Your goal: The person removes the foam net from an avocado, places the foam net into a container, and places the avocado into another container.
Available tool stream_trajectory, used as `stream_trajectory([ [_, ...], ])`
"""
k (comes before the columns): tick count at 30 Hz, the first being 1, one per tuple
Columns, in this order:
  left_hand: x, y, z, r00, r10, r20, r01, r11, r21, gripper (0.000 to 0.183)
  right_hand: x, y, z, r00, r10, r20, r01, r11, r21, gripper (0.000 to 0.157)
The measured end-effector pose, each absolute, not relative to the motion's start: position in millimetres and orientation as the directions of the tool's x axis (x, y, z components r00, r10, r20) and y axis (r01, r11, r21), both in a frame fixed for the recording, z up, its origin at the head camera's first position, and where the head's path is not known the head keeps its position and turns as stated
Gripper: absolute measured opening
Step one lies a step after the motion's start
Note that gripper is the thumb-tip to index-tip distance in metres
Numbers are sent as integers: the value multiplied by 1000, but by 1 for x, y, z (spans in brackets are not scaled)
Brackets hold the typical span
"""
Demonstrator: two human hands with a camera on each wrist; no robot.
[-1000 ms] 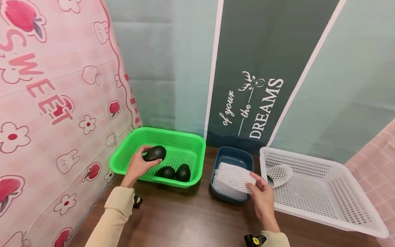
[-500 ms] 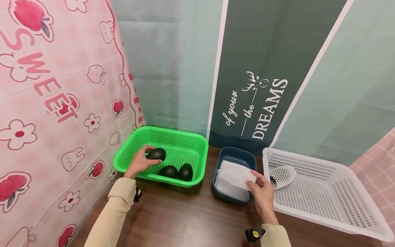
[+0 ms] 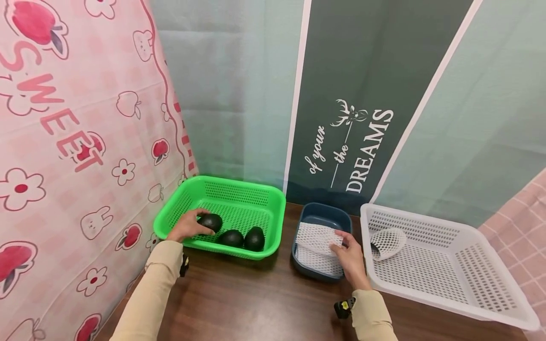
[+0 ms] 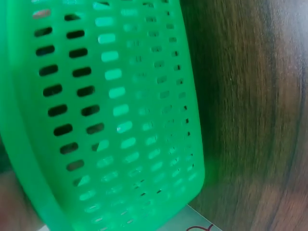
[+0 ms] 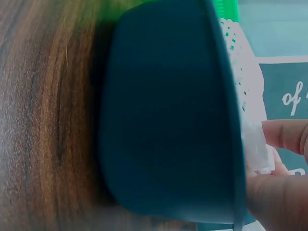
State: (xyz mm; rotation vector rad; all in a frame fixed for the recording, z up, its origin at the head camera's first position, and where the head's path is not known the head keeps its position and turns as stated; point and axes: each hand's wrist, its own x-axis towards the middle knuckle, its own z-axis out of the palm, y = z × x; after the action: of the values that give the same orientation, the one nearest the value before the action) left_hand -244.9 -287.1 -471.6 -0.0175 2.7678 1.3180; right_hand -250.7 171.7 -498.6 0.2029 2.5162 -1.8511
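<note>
My left hand (image 3: 187, 225) holds a black avocado (image 3: 211, 222) low inside the green basket (image 3: 239, 183), thumb along its near side. Two more avocados, one lying on its side (image 3: 231, 238) and one pointing away (image 3: 254, 239), rest to its right. Over the navy tub (image 3: 327, 217), my right hand (image 3: 350, 258) pinches the right edge of a white foam net sleeve (image 3: 315, 237), which overlaps a stack of sleeves in the tub. The right wrist view shows thumb and fingers on the sleeve (image 5: 251, 86) above the tub rim. Basket wall (image 4: 106, 115) fills much of the left wrist view.
A white basket (image 3: 431, 270) stands at the right, with a foam net (image 3: 391, 240) around a dark fruit in its left corner. The containers stand on a brown wooden table (image 3: 256, 303). Fabric hangs behind, and a pink printed curtain (image 3: 98, 199) borders the left.
My left hand has lowered the avocado into the green basket, closer to the other two. My right hand has moved slightly left, bringing the sleeve down toward the stack in the tub.
</note>
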Motion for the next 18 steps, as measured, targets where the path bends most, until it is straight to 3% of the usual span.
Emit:
stream_trajectory([
  [4, -248, -290, -472, -994, 45, -99, -48, 630, 775, 72, -252, 171, -503, -992, 111, -51, 94, 428, -899, 48],
  [10, -254, -292, -475, -990, 65, -122, -53, 634, 771, 72, -254, 169, -507, -991, 72, 110, -41, 628, -777, 53],
  [18, -257, -293, -481, -985, 122, -120, 3, 716, 698, 69, -251, 164, -510, -979, -38, 199, -167, 703, -691, 61],
])
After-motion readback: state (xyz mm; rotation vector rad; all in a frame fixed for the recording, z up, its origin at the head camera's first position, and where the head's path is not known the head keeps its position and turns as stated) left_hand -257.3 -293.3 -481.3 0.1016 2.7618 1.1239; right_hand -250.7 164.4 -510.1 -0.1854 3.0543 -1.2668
